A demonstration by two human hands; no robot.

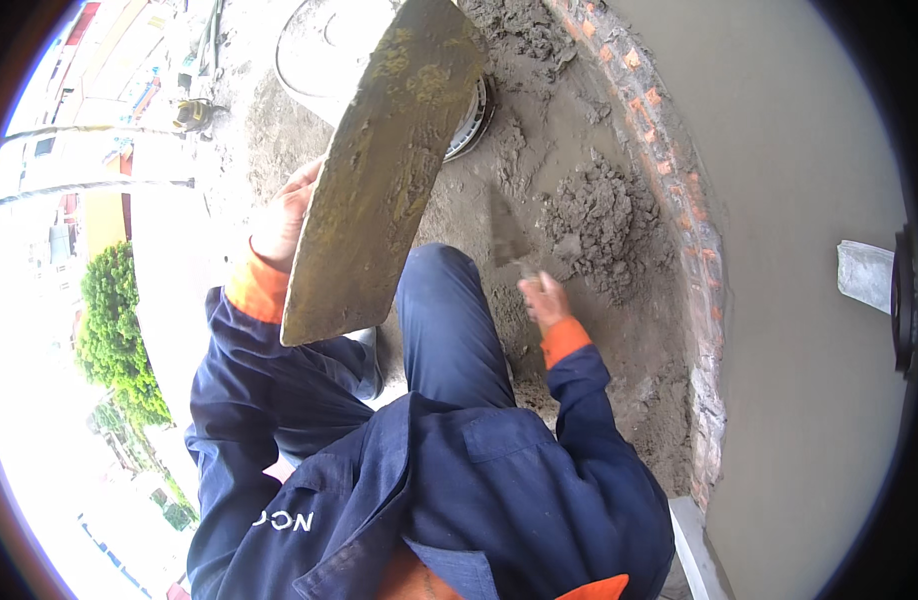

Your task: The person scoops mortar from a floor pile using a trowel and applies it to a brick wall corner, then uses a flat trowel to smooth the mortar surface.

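My left hand (287, 222) grips a long mortar board (384, 175) by its left side. The board is tilted up, its face smeared with grey-brown mortar; the fingers behind it are hidden. Lower and to the right, my right hand (546, 300) is closed round the handle of a pointed trowel (503, 228). The trowel's blade points away from me, over the mortar-covered ground. Just right of the blade lies a lumpy heap of wet mortar (601, 222).
A white bucket (324, 55) stands behind the board, partly hidden. Along the right runs a broken brick edge (669, 165) beside a smooth grey plastered wall (794, 300), with a pale box-like fitting (865, 273) on it. Cables (89, 187) and a green tree (119, 330) show beyond the bright left side.
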